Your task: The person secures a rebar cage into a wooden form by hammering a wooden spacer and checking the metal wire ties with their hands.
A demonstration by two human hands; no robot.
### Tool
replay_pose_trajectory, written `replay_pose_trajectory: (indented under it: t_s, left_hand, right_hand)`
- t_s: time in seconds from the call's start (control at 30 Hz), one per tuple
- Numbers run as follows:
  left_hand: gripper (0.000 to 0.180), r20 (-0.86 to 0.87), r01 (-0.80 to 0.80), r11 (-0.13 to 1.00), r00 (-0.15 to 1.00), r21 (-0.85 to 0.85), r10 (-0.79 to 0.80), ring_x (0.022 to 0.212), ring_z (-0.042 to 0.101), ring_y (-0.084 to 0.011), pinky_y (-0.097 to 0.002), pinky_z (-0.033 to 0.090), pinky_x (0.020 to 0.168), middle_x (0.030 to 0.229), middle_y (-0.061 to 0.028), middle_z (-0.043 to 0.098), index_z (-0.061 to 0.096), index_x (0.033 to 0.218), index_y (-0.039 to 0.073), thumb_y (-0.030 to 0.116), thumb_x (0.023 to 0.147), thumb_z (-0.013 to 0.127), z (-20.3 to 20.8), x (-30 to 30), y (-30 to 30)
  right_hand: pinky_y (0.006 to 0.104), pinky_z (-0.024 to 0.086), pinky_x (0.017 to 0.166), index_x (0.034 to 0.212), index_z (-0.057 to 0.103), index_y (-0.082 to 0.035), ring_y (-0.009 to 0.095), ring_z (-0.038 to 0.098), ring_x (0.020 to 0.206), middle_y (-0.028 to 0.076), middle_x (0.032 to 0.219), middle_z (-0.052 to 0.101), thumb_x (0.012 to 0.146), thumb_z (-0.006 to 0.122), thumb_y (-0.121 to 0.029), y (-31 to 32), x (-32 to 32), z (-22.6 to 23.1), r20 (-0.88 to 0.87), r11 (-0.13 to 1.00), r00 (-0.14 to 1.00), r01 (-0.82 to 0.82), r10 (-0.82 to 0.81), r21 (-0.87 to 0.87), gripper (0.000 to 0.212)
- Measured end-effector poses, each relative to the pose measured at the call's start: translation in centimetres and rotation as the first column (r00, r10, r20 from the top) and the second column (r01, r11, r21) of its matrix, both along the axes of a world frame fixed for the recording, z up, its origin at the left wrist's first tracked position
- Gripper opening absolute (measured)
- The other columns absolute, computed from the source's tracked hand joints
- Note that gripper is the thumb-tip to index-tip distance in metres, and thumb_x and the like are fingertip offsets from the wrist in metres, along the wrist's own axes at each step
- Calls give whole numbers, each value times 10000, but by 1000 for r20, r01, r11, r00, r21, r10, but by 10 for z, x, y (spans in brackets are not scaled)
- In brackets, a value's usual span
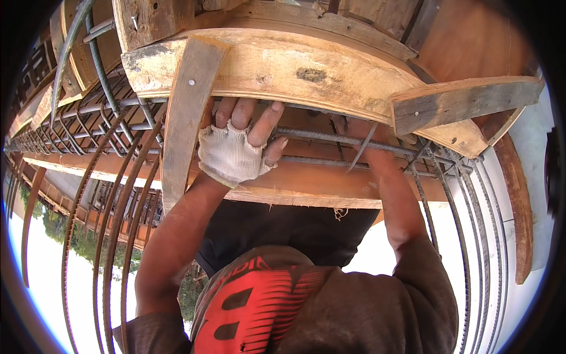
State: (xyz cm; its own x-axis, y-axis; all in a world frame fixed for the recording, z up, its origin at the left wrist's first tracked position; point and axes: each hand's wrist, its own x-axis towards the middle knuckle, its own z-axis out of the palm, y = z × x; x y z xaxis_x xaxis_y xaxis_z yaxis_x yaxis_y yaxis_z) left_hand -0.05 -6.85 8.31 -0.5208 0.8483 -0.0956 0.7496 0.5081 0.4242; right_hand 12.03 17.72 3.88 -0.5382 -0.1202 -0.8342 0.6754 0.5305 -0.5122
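Timber plank [271,66] beside gloved left hand [234,147]

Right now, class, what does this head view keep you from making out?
- Right hand: head view, partly hidden under the curved plank and in shadow; its grip can't be told.
- Left hand: head view, some fingertips hidden by the same plank's edge.
- Rusty bars at left: head view, lower ends cut off by the bottom edge.
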Motion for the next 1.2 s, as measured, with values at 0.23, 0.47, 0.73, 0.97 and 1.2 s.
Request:
replay_pose_trajectory:
  t_s: [0.23, 0.47, 0.73, 0.97, 1.2]
  left_hand:
    - [589, -26, -18, 1000, 1000, -5, 17, 1208, 472, -350, -588, 254, 1101, 1276, -132, 493, 543, 1346, 206, 492, 846, 665, -7, 3, 2]
    - [597, -19, 3, 1000, 1000, -10, -3, 1177, 483, -344, -589, 275, 1077, 1274, -125, 500, 550, 1344, 207, 501, 837, 663, -5, 2, -1]
    - [600, -38, 1, 1000, 999, -1, -1, 1166, 488, -342, -587, 273, 1078, 1275, -120, 503, 542, 1354, 204, 499, 845, 661, -6, 2, 1]
    - [602, -39, 26, 999, 999, -22, -27, 1189, 476, -349, -585, 278, 1081, 1278, -127, 490, 533, 1359, 201, 507, 854, 647, 2, 2, 1]
    - [597, -15, 18, 1000, 1000, -25, -18, 1194, 470, -347, -590, 279, 1066, 1266, -123, 488, 528, 1362, 205, 498, 855, 644, -2, -2, 0]
  right_hand:
    - [474, 397, 1113, 1400, 568, -143, 366, 510, 1317, 145, 1408, 577, 940, 643, -513, -5, 7, -7, -166, 996, 984, -48, 60, 76, 594]
    - [469, 420, 1101, 1383, 587, -143, 376, 536, 1293, 161, 1366, 606, 968, 628, -446, -14, 18, -5, -254, 979, 967, 19, 35, 205, 515]
    - [452, 407, 1120, 1395, 585, -144, 373, 517, 1318, 154, 1379, 597, 950, 668, -365, -15, 16, -7, -44, 992, 996, 82, -78, 97, 504]
    - [491, 324, 1183, 1439, 544, -202, 351, 427, 1408, 96, 1502, 506, 973, 591, -502, -24, 24, 2, -253, 956, 935, -196, 250, 221, 556]
    - [479, 400, 1116, 1416, 561, -180, 344, 520, 1319, 112, 1405, 590, 978, 605, -473, -19, 13, -1, -132, 977, 980, -122, 147, 177, 528]
